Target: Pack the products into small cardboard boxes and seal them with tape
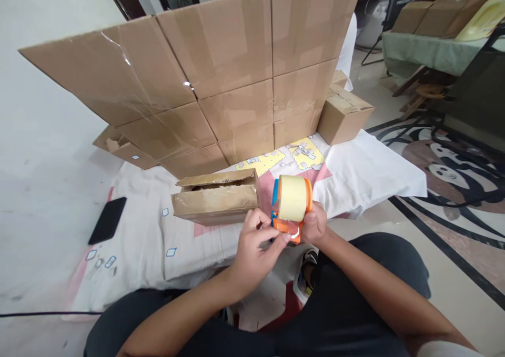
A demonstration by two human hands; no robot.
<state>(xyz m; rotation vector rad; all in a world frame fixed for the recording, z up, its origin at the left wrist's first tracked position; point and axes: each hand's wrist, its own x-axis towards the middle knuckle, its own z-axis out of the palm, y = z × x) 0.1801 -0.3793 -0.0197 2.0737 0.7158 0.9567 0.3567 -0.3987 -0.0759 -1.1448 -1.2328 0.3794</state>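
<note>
Two forearms [181, 309], two hands [254, 249] [316, 223], one tape dispenser [292, 199]

The right grip [315, 224] holds a tape dispenser [290, 224].

- The tape [292, 197] is showing pale yellow.
- The dispenser [288, 227] is pairing orange with blue.
- The box [215, 202] is showing brown.
- The cloth [145, 231] is mixing white, pink and yellow with blue-outlined squares.

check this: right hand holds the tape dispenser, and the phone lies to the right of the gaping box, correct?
Not quite: the head view shows the phone left of the gaping box. The right hand holds the tape dispenser.
</note>
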